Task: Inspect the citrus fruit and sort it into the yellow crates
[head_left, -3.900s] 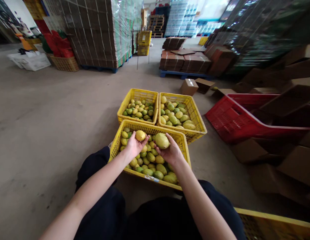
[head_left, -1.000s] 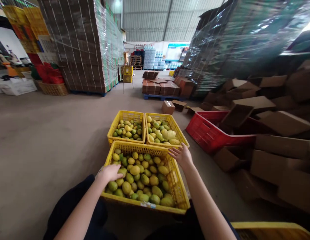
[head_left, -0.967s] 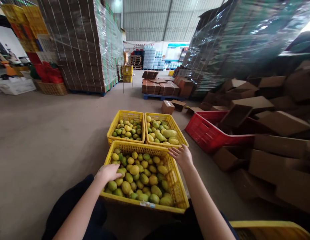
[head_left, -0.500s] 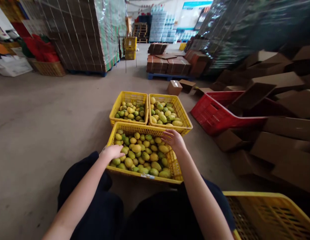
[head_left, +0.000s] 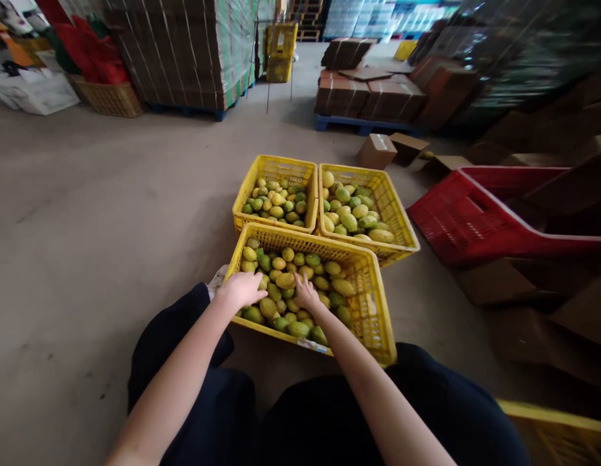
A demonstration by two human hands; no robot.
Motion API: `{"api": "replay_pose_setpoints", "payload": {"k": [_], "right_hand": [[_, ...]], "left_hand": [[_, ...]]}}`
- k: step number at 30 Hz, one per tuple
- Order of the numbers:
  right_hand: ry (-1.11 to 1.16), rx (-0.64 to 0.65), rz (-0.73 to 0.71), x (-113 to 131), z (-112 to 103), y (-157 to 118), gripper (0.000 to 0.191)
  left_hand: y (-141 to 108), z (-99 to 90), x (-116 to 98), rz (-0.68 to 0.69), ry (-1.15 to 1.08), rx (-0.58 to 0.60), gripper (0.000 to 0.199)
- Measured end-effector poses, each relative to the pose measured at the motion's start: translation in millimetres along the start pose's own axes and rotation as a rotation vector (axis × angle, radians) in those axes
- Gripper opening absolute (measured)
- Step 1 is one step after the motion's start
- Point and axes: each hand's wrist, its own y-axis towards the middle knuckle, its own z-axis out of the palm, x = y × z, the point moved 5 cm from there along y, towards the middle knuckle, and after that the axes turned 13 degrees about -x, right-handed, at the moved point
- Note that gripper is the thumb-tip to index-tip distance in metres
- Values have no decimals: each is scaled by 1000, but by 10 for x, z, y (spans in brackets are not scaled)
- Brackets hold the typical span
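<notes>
The near yellow crate holds many green and yellow fruits. My left hand rests over the fruits at the crate's left side, fingers apart, with no fruit visibly in its grasp. Over the middle of the pile, my right hand has its fingers spread, and the fingertips are at a yellow fruit. Two more yellow crates stand side by side just beyond: the left one holds smaller fruits, the right one larger ones.
At the right are a red crate and opened cardboard boxes. Another yellow crate is at the lower right corner. Farther off, flat cartons lie on a blue pallet, beside a small box on the floor.
My right hand has moved left, from the crate's right side to the middle of the fruits. My left hand reaches slightly farther in. The view has tilted down and turned left.
</notes>
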Motion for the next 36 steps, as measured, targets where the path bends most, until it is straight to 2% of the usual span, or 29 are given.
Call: {"api": "replay_pose_setpoints", "payload": {"k": [2, 6, 9, 12, 16, 18, 21, 23, 25, 28, 32, 36], "right_hand": [[-44, 33, -49, 85, 68, 155, 83], [-76, 49, -145, 258, 148, 365, 67], [-80, 47, -184, 346, 147, 388, 60], [-61, 26, -197, 366, 12, 341, 52], [-5, -29, -158, 234, -463, 257, 38], [28, -84, -119, 95, -799, 186, 42], [121, -236, -70, -144, -1312, -26, 52], [319, -410, -19, -293, -1606, -235, 58], [523, -525, 59, -414, -1784, -447, 61], [702, -595, 152, -497, -1908, -667, 67], [819, -651, 155, -523, -2060, -780, 67], [875, -700, 180, -595, -2218, -856, 64]], "left_hand": [[-30, -70, 23, -19, -7, 0, 51], [-55, -168, 81, -72, 31, -45, 48], [-49, -188, 56, -81, 25, -57, 47], [-20, -178, -31, -39, -16, -23, 49], [25, -194, -125, -11, -40, 12, 52], [41, -224, -153, -26, -17, -1, 52], [61, -243, -210, -17, 15, -12, 52], [88, -209, -254, 20, 16, -1, 52], [136, -128, -276, 49, 15, 8, 52], [239, 98, -255, 51, 63, 38, 49], [374, 532, -243, 52, 141, 89, 39], [585, 929, -324, 56, 216, 4, 41]]}}
